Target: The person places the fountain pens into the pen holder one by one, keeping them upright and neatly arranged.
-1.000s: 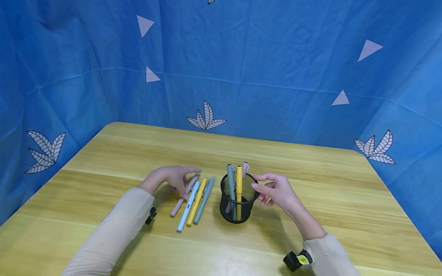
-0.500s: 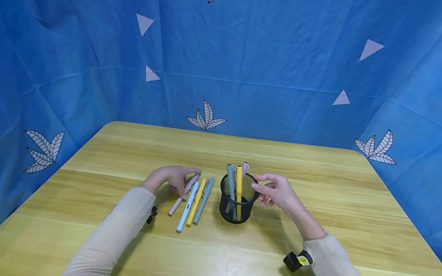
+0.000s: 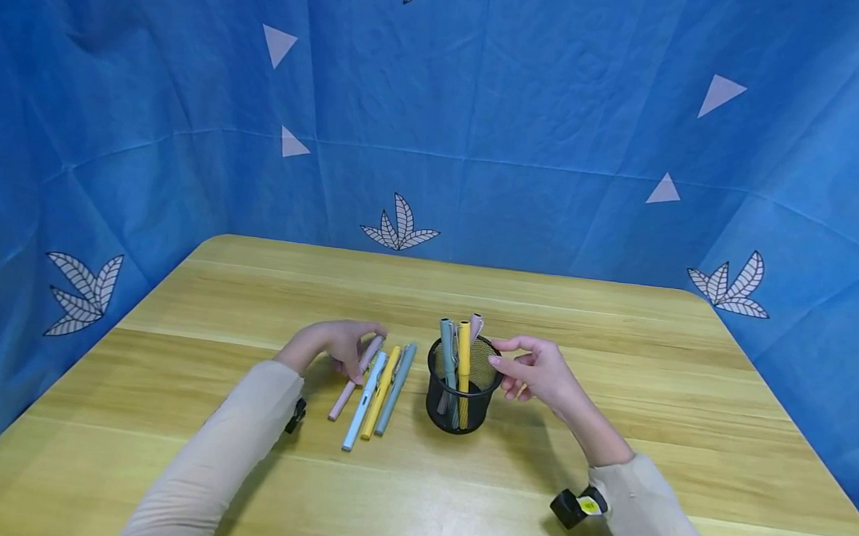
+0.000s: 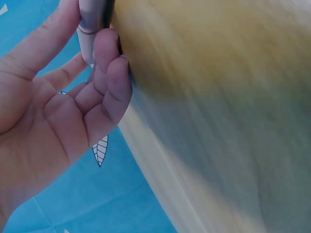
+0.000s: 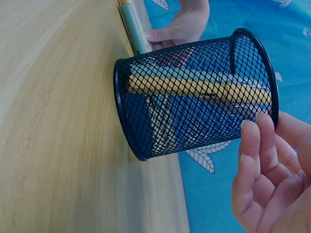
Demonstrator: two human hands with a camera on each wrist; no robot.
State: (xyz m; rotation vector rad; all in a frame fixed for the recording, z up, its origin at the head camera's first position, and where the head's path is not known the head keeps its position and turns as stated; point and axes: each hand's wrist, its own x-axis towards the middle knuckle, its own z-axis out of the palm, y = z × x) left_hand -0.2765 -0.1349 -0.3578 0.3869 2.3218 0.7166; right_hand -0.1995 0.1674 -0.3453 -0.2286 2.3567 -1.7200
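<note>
In the head view my left hand [image 3: 339, 350] pinches a mauve pen [image 3: 343, 398], the leftmost of a row lying on the table. The left wrist view shows this pen [image 4: 92, 17] between thumb and fingers, partly cut off by the frame. Beside it lie a light blue pen [image 3: 363, 405], a yellow pen [image 3: 381, 394] and a grey-green pen [image 3: 398, 388]. My right hand [image 3: 536, 371] holds the rim of a black mesh pen holder [image 3: 482, 405]. Upright inside lean a grey-green pen [image 3: 447, 350], a yellow pen [image 3: 464, 351] and a mauve pen [image 3: 476, 326].
The wooden table [image 3: 420, 491] runs back to a blue cloth [image 3: 552, 105] with leaf and triangle prints. A black wrist camera [image 3: 568, 508] sits low by the right sleeve, close over the tabletop.
The mauve pen under my left hand has shifted slightly left, apart from the light blue one. My left fingers moved a little with it. The right hand and pen holder stay put.
</note>
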